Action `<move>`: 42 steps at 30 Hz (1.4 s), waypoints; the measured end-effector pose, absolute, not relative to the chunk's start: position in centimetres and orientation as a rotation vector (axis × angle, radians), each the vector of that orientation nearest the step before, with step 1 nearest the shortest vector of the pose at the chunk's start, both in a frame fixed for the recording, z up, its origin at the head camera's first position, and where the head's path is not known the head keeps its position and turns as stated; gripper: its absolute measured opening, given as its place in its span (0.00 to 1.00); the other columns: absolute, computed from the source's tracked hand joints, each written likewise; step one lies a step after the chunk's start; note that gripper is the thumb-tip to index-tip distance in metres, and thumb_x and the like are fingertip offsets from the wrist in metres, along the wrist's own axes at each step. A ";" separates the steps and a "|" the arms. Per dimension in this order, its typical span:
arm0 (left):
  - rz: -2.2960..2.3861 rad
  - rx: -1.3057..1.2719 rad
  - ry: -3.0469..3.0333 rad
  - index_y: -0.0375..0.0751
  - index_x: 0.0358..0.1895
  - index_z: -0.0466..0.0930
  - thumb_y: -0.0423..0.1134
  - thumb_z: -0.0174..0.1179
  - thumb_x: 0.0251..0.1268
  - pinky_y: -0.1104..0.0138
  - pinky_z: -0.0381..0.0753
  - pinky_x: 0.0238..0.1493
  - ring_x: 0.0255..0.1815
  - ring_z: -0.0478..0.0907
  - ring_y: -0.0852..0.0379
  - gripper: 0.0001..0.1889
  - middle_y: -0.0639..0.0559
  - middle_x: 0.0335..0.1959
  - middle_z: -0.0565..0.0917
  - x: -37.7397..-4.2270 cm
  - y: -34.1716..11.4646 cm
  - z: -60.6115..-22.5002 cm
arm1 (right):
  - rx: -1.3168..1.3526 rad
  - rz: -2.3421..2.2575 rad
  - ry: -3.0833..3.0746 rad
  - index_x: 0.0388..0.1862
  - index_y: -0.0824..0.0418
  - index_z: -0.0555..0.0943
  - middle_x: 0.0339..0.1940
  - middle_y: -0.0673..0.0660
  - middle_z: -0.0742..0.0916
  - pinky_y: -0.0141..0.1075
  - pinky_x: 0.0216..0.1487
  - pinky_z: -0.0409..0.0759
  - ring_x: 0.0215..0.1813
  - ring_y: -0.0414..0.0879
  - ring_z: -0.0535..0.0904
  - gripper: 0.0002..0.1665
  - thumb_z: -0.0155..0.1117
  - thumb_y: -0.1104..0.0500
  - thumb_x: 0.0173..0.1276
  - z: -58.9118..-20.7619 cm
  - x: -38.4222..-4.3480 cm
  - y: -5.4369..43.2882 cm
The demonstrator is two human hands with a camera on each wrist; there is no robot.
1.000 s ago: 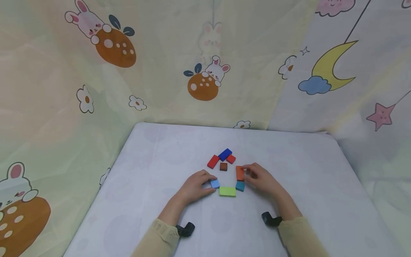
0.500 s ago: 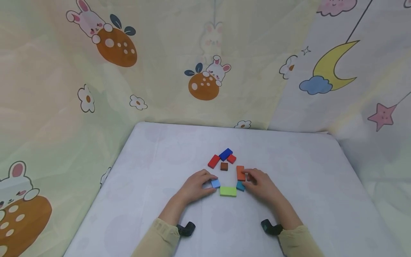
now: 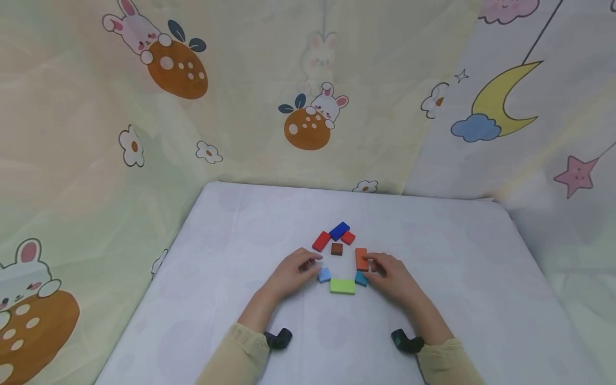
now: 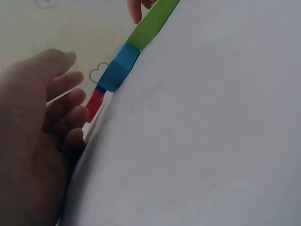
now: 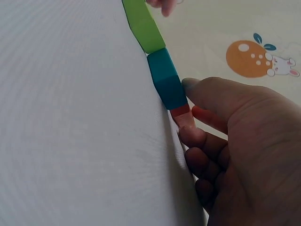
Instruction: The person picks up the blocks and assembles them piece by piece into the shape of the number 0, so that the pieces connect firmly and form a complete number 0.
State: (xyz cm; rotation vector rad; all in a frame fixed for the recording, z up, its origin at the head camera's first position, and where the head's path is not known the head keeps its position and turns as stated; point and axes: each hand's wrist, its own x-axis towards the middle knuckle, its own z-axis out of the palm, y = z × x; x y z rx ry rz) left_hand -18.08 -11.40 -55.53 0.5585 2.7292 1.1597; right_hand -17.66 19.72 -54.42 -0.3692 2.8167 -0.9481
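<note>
My left hand (image 3: 293, 271) hovers just left of the light blue block (image 3: 324, 275), fingers loosely bent, with nothing between thumb and fingers. On the other side, my right hand (image 3: 392, 275) touches two blocks. Its thumb rests against the teal block (image 5: 169, 84), and its index finger is at the right side of the orange block (image 3: 361, 259). The orange block stands end to end behind the teal one. A lime green block (image 3: 343, 287) lies crosswise at the front, between the light blue and teal blocks. In the right wrist view, the orange block is mostly hidden behind the fingers.
Behind, a dark blue block (image 3: 339, 231) leans between a long red block (image 3: 321, 241) and a small red block (image 3: 348, 238). A brown block (image 3: 337, 249) lies in front of them. All lie on a white-covered table (image 3: 231, 224) before a printed cloth backdrop (image 3: 240, 80).
My left hand has let go of the light blue block and drawn slightly back and away. My right hand has moved a little toward me, its thumb now on the teal block.
</note>
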 end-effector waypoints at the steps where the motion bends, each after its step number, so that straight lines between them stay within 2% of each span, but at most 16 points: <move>1: 1.172 0.543 2.728 0.66 0.60 0.78 0.60 0.55 0.70 0.70 0.78 0.46 0.43 0.73 0.65 0.18 0.67 0.43 0.76 -18.3 -11.5 -55.4 | -0.366 -0.957 2.811 0.65 0.49 0.75 0.38 0.47 0.79 0.38 0.46 0.73 0.44 0.44 0.71 0.30 0.69 0.48 0.65 -54.4 -17.7 19.7; 5: 1.196 0.496 2.731 0.65 0.59 0.79 0.57 0.59 0.69 0.67 0.79 0.47 0.45 0.74 0.63 0.17 0.65 0.45 0.77 -19.8 -12.0 -54.6 | -0.371 -0.969 2.799 0.65 0.49 0.75 0.38 0.47 0.79 0.38 0.47 0.74 0.44 0.44 0.72 0.29 0.69 0.49 0.65 -54.4 -17.7 19.7; 9: 1.106 0.459 2.734 0.64 0.63 0.76 0.54 0.62 0.66 0.60 0.79 0.58 0.55 0.74 0.60 0.22 0.63 0.54 0.77 -22.1 -12.4 -53.4 | -0.370 -0.971 2.804 0.65 0.49 0.75 0.37 0.46 0.78 0.39 0.46 0.73 0.44 0.44 0.71 0.29 0.69 0.49 0.65 -54.4 -17.8 19.7; 13: 0.860 0.488 2.702 0.66 0.70 0.68 0.54 0.65 0.64 0.55 0.71 0.69 0.69 0.67 0.57 0.31 0.61 0.66 0.72 -24.3 -12.7 -52.5 | -0.364 -0.978 2.805 0.65 0.49 0.76 0.37 0.46 0.78 0.39 0.47 0.73 0.44 0.44 0.71 0.29 0.69 0.49 0.65 -54.4 -17.7 19.7; 16: 0.726 0.562 2.670 0.65 0.73 0.64 0.53 0.65 0.63 0.54 0.66 0.73 0.74 0.62 0.56 0.34 0.60 0.72 0.68 -25.6 -12.7 -52.1 | -0.364 -0.982 2.804 0.65 0.49 0.76 0.37 0.46 0.78 0.39 0.47 0.73 0.44 0.44 0.71 0.29 0.69 0.49 0.65 -54.5 -17.7 19.6; 19: 0.667 0.590 2.650 0.65 0.73 0.63 0.52 0.65 0.62 0.53 0.67 0.73 0.75 0.60 0.55 0.36 0.60 0.73 0.67 -26.4 -12.4 -51.9 | -0.361 -0.988 2.805 0.64 0.49 0.76 0.36 0.46 0.78 0.39 0.47 0.73 0.44 0.44 0.71 0.29 0.70 0.49 0.65 -54.5 -17.7 19.6; 25: 0.581 0.573 2.619 0.71 0.75 0.59 0.50 0.67 0.60 0.52 0.74 0.66 0.73 0.61 0.53 0.40 0.59 0.71 0.67 -27.2 -11.5 -51.5 | -0.364 -0.982 2.808 0.64 0.49 0.76 0.36 0.46 0.78 0.39 0.46 0.73 0.44 0.44 0.71 0.29 0.70 0.49 0.65 -54.4 -17.7 19.7; 29: 0.537 0.599 2.607 0.73 0.74 0.60 0.49 0.67 0.60 0.53 0.75 0.64 0.72 0.61 0.53 0.39 0.59 0.69 0.67 -27.5 -11.3 -51.2 | -0.364 -0.985 2.814 0.64 0.49 0.76 0.36 0.46 0.78 0.39 0.47 0.73 0.44 0.44 0.71 0.29 0.70 0.48 0.65 -54.3 -17.7 19.7; 36: 0.539 0.611 2.636 0.70 0.70 0.67 0.48 0.65 0.62 0.57 0.76 0.64 0.68 0.64 0.55 0.33 0.59 0.66 0.68 -27.8 -11.4 -51.3 | -0.355 -0.991 2.809 0.64 0.47 0.75 0.37 0.46 0.78 0.38 0.47 0.74 0.45 0.44 0.71 0.29 0.69 0.46 0.65 -54.5 -17.9 19.6; 42: 0.571 0.592 2.669 0.64 0.69 0.69 0.52 0.67 0.60 0.58 0.75 0.66 0.68 0.65 0.56 0.32 0.58 0.66 0.70 -27.6 -11.6 -51.8 | -0.353 -1.000 2.806 0.64 0.47 0.76 0.37 0.46 0.78 0.39 0.47 0.73 0.45 0.44 0.71 0.29 0.70 0.47 0.65 -54.6 -17.9 19.6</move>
